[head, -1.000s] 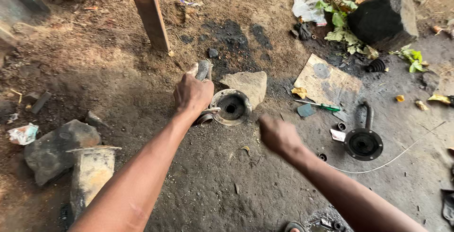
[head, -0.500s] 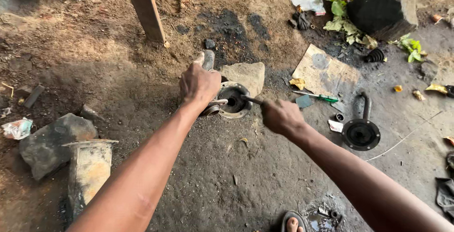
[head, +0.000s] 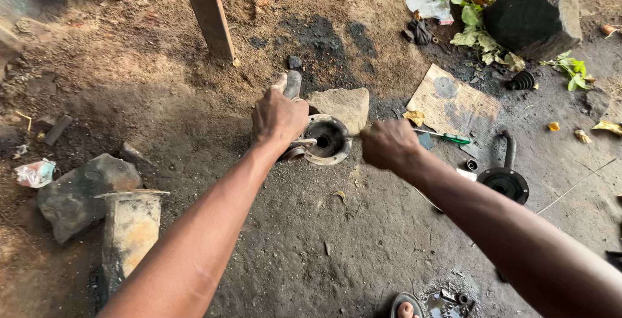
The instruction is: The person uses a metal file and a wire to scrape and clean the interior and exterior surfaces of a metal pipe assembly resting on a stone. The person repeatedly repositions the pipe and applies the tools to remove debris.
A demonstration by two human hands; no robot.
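A round metal cup-shaped housing (head: 328, 139) with a flanged rim lies on the dirt ground, propped against a flat stone (head: 342, 105). My left hand (head: 278, 118) grips the part beside it, thumb up against a grey metal shaft (head: 293, 83) that sticks out behind. My right hand (head: 388, 145) is closed in a fist just right of the housing; a thin tool tip seems to reach from it toward the rim, but the fist hides most of it.
A green-handled screwdriver (head: 447, 138) lies on a cardboard piece (head: 453, 103). A black round part with a curved handle (head: 505, 179) sits to the right. A wooden post (head: 208, 11) stands behind, a dark rock (head: 534, 15) far right, stones and a metal block (head: 129, 227) left.
My right hand has moved forward and left, from mid-air near me up to the housing's right edge. My left hand has stayed on the part.
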